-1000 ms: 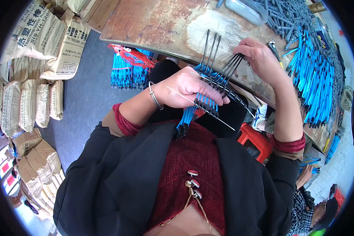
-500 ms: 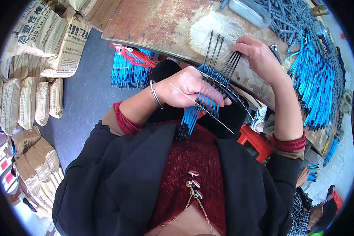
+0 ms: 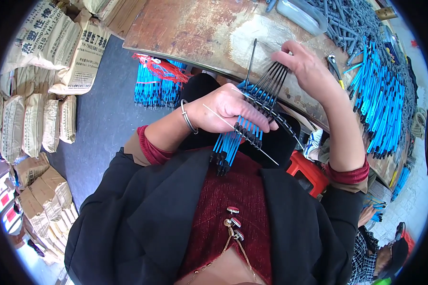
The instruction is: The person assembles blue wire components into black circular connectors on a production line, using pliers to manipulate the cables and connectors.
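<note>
My left hand [image 3: 228,109] is closed around a bundle of thin blue sticks [image 3: 229,142] with black ends, held above my lap. Two thin metal rods cross the bundle, and rows of small black pieces line up along them. From the far side of the bundle, slim black rods [image 3: 272,81] fan up toward the bench. My right hand [image 3: 305,66] has its fingertips pinched on the upper ends of these rods. One black rod [image 3: 252,59] stands apart from that group, to its left. My left fingers hide the middle of the bundle.
The worn wooden bench [image 3: 190,33] lies ahead. On it are a clear plastic tray [image 3: 302,16], grey plastic parts [image 3: 342,23], pliers [image 3: 335,69] and a heap of blue sticks [image 3: 380,104]. Red strings [image 3: 164,69] hang at its left edge. Sacks [image 3: 38,118] stand left; another person sits right.
My right hand has shifted slightly left and now pinches more of the black rods. Fewer rods stand apart at the left. The bundle's lower ends sit a little nearer my chest.
</note>
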The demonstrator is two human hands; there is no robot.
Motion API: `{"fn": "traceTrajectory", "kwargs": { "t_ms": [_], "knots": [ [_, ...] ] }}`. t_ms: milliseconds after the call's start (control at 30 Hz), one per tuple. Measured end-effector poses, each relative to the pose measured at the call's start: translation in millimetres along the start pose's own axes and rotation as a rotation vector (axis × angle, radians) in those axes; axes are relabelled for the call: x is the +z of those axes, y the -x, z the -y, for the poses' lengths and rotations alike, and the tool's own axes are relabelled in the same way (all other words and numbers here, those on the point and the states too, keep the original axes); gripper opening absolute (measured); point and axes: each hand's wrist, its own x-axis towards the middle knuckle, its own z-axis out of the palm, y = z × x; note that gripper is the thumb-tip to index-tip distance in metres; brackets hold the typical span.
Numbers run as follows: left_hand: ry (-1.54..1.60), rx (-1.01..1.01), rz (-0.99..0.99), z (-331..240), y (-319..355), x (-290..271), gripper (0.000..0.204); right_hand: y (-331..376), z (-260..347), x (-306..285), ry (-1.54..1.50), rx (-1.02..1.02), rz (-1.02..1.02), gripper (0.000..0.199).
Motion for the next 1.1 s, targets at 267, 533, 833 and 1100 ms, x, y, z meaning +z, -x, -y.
{"fn": "traceTrajectory", "kwargs": {
  "t_ms": [267, 533, 833, 1100],
  "knots": [
    [0.114, -0.109, -0.031, 0.2, 1.6, 0.4, 0.022, -4.7, -1.7, 2.7, 0.008, -0.024, 0.001, 0.029],
    [-0.079, 0.083, 0.018, 0.1, -5.5, -5.1, 0.020, -12.3, -5.5, 1.7, 0.022, -0.038, 0.016, 0.030],
    [-0.090, 0.064, 0.011, -0.4, -5.5, -8.8, 0.017, -20.4, -2.2, 3.2, 0.061, -0.099, -0.011, 0.033],
    [-0.352, 0.084, 0.109, -23.7, 9.8, 2.1, 0.016, -5.1, 38.4, 9.9, 0.237, -0.059, -0.178, 0.040]
  ]
}}
